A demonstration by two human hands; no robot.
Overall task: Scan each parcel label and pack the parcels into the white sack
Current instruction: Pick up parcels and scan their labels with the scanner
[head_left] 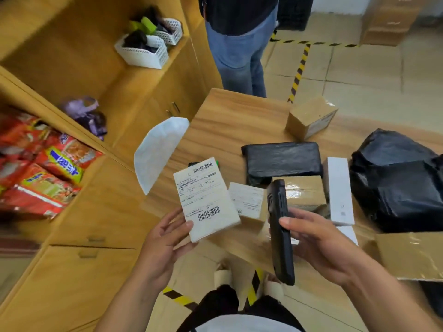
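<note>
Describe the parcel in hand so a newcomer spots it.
Find the wooden table; over its near left edge the left hand holds a flat cream parcel. Unlike parcels lying on the table, it is lifted, two-barcode label facing up, beside the scanner in the right hand.

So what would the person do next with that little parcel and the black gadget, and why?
Probably swing the handheld scanner in the right hand over the barcode. The left hand holds the small parcel with its label facing up, but the scanner stands edge-on beside it, not aimed at it yet.
</note>
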